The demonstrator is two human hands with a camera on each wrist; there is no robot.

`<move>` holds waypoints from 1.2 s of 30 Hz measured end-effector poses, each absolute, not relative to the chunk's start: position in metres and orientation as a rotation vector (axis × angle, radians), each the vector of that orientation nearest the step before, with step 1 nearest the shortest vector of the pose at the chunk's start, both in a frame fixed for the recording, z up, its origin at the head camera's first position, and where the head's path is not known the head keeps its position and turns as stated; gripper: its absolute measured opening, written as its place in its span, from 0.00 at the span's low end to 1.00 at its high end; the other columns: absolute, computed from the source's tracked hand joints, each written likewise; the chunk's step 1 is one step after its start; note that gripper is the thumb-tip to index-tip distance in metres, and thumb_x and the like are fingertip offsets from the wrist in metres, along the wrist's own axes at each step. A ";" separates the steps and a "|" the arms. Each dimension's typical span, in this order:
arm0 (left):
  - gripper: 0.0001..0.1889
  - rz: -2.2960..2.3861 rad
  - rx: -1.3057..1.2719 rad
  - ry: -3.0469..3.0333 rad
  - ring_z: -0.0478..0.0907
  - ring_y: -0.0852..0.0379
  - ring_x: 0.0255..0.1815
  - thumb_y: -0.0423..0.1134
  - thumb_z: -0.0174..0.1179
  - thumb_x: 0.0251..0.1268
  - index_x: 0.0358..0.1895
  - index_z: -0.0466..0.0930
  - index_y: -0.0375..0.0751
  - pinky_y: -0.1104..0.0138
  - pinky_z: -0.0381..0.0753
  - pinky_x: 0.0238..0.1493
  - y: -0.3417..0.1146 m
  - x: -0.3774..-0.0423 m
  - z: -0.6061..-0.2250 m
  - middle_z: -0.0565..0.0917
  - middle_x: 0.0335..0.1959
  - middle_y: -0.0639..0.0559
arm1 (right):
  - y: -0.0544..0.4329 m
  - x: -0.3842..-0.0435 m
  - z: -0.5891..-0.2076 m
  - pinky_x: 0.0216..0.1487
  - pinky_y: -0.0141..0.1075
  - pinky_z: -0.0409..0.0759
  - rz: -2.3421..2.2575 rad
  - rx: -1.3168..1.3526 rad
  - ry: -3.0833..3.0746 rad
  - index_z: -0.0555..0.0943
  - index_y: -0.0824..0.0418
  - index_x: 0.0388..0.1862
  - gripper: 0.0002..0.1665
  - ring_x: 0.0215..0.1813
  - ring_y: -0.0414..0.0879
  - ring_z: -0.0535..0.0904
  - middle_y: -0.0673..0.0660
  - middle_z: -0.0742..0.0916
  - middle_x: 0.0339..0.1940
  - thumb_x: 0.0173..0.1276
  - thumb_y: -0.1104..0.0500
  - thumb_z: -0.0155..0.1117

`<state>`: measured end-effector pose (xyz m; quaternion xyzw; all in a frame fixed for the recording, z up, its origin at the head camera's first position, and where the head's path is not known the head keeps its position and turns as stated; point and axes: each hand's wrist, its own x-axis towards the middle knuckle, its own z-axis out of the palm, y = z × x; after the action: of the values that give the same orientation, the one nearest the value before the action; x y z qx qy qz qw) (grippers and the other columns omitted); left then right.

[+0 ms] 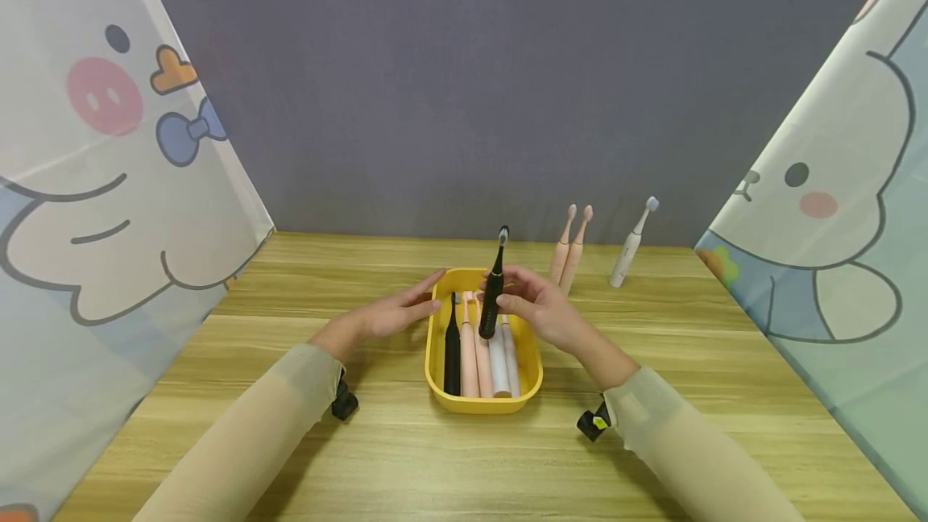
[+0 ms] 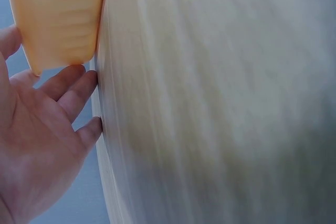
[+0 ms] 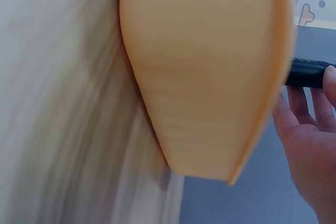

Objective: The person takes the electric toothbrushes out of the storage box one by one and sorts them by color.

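Left forearm (image 1: 250, 433) and right forearm (image 1: 703, 441), both sleeved, reach in from bottom edge of head view, angled inward. Left grip (image 1: 395, 316), bare hand: fingers (image 2: 77, 95) extended and spread, palm (image 2: 42, 140) showing. Right grip (image 1: 540, 306), bare hand: thumb (image 1: 513, 304) pinched toward curled fingers; fingertips partly hidden, exact curl hard to judge.

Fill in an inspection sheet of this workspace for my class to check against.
Surface: wood-grain table.
Job's things: yellow bin holding black, pink and white toothbrushes; raised black toothbrush held upright over those; two pink toothbrushes and a white toothbrush standing behind, to the right.
Clutter: nothing seen.
Hands: left hand at the bin's left side; right hand grips the raised black toothbrush.
Cables: nothing seen.
Surroundings: grey backdrop, cartoon-print sheets either side.
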<state>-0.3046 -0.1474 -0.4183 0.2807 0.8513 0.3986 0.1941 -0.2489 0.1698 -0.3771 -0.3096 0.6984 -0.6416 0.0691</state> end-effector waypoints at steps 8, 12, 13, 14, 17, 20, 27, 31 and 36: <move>0.41 1.121 0.790 2.376 0.55 0.35 0.91 0.61 0.45 0.91 0.93 0.34 0.64 0.36 0.54 0.89 -0.147 -0.304 -0.418 0.44 0.94 0.46 | 0.198 -0.247 -0.366 0.62 0.38 0.90 -1.956 -0.986 2.203 0.73 0.76 0.74 0.23 0.64 0.43 0.90 0.47 0.89 0.63 0.84 0.73 0.57; 0.41 1.115 0.788 2.378 0.55 0.35 0.91 0.62 0.45 0.90 0.93 0.34 0.65 0.36 0.54 0.89 -0.147 -0.304 -0.418 0.43 0.94 0.46 | 0.216 -0.244 -0.359 0.63 0.39 0.90 -1.977 -1.000 2.225 0.77 0.68 0.73 0.22 0.65 0.42 0.90 0.47 0.89 0.64 0.84 0.73 0.57; 0.41 1.116 0.784 2.378 0.54 0.35 0.91 0.62 0.46 0.90 0.93 0.34 0.65 0.36 0.53 0.89 -0.147 -0.304 -0.418 0.44 0.94 0.46 | 0.220 -0.244 -0.358 0.63 0.39 0.90 -1.988 -1.000 2.222 0.78 0.65 0.73 0.22 0.65 0.42 0.90 0.46 0.89 0.64 0.84 0.73 0.57; 0.41 1.118 0.784 2.378 0.54 0.35 0.91 0.62 0.45 0.90 0.93 0.34 0.65 0.36 0.53 0.89 -0.147 -0.304 -0.418 0.44 0.94 0.46 | 0.224 -0.243 -0.357 0.63 0.39 0.90 -1.997 -1.001 2.225 0.79 0.63 0.73 0.23 0.65 0.42 0.90 0.46 0.89 0.64 0.84 0.73 0.57; 0.41 1.124 0.786 2.377 0.54 0.35 0.91 0.61 0.46 0.90 0.93 0.34 0.64 0.36 0.52 0.89 -0.147 -0.305 -0.418 0.44 0.94 0.45 | 0.238 -0.242 -0.355 0.62 0.39 0.90 -2.014 -0.987 2.249 0.79 0.61 0.73 0.23 0.65 0.43 0.90 0.45 0.89 0.64 0.84 0.73 0.57; 0.41 1.114 0.781 2.380 0.54 0.35 0.91 0.62 0.46 0.90 0.93 0.34 0.65 0.36 0.53 0.89 -0.147 -0.304 -0.417 0.45 0.94 0.45 | 0.252 -0.241 -0.356 0.62 0.38 0.90 -2.020 -0.947 2.286 0.76 0.66 0.75 0.24 0.64 0.42 0.90 0.49 0.89 0.65 0.85 0.72 0.57; 0.41 1.099 0.802 2.388 0.54 0.34 0.91 0.61 0.45 0.91 0.93 0.34 0.62 0.35 0.54 0.89 -0.147 -0.304 -0.416 0.44 0.94 0.43 | 0.285 -0.239 -0.369 0.59 0.32 0.90 -1.987 -0.856 2.406 0.78 0.58 0.73 0.22 0.62 0.37 0.88 0.45 0.90 0.60 0.85 0.71 0.57; 0.41 1.102 0.805 2.381 0.54 0.35 0.91 0.60 0.45 0.91 0.93 0.34 0.63 0.36 0.54 0.89 -0.147 -0.305 -0.416 0.43 0.94 0.46 | 0.302 -0.240 -0.377 0.58 0.31 0.90 -1.974 -0.832 2.449 0.78 0.58 0.72 0.21 0.63 0.37 0.88 0.41 0.90 0.60 0.86 0.70 0.56; 0.40 1.092 0.796 2.387 0.55 0.35 0.91 0.60 0.45 0.91 0.93 0.33 0.64 0.36 0.55 0.89 -0.146 -0.303 -0.416 0.43 0.94 0.45 | 0.319 -0.241 -0.385 0.58 0.30 0.90 -1.939 -0.772 2.516 0.77 0.59 0.73 0.21 0.62 0.36 0.89 0.38 0.90 0.60 0.87 0.70 0.56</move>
<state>-0.3033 -0.1465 -0.4163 0.2845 0.8529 0.3904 0.1981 -0.2411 0.3193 -0.3847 -0.2356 0.7682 -0.5919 -0.0635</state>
